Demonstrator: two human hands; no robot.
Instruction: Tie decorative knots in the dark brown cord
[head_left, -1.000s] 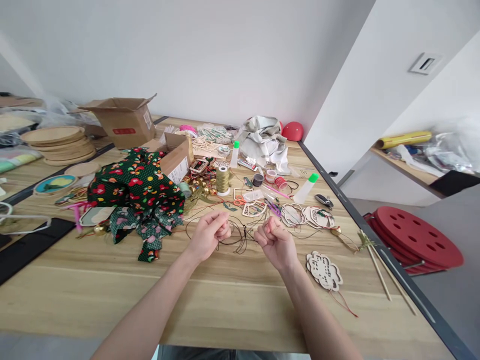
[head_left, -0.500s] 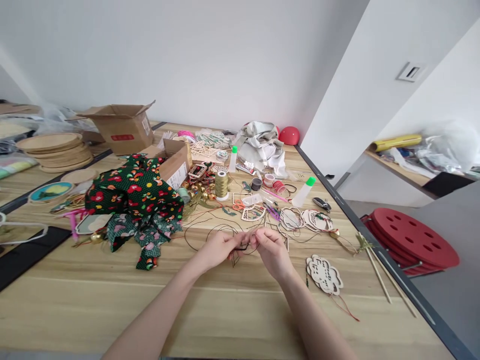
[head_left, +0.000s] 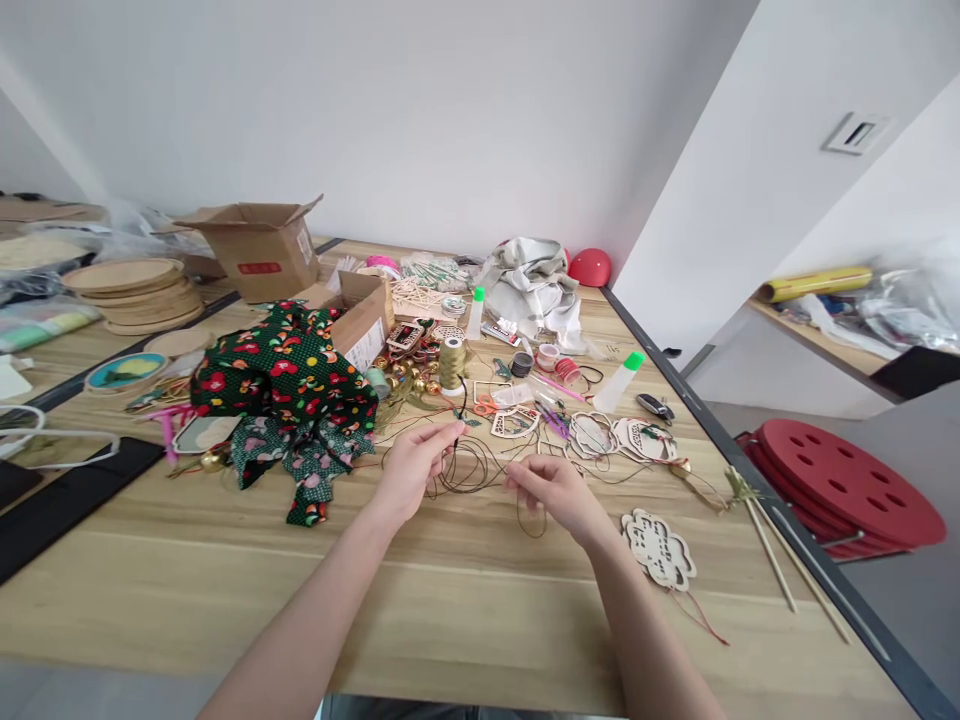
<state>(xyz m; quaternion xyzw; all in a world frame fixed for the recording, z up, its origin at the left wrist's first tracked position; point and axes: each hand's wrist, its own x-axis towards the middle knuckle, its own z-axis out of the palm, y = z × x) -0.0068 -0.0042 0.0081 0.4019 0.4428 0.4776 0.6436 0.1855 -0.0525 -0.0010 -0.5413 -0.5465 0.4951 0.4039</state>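
My left hand [head_left: 415,471] pinches one end of a thin dark cord [head_left: 469,470] above the wooden table [head_left: 225,580], its thumb and forefinger pressed together. My right hand [head_left: 556,490] pinches another stretch of the same cord, a small loop hanging below its fingers. The cord's coils lie on the table between the two hands. A gold thread spool [head_left: 451,362] stands just beyond them. A laser-cut wooden ornament [head_left: 660,548] lies to the right of my right hand.
Green floral fabric [head_left: 289,385] is heaped at the left, with cardboard boxes [head_left: 255,247] and stacked wooden discs [head_left: 139,293] behind. Glue bottles [head_left: 619,382], scissors, beads and wooden cut-outs crowd the table's middle. Thin sticks [head_left: 772,550] lie near the right edge; red stools [head_left: 840,480] stand beyond it.
Half a second ago my hands were together on the cord; they have moved apart, the left up and leftward, drawing the cord out between them.
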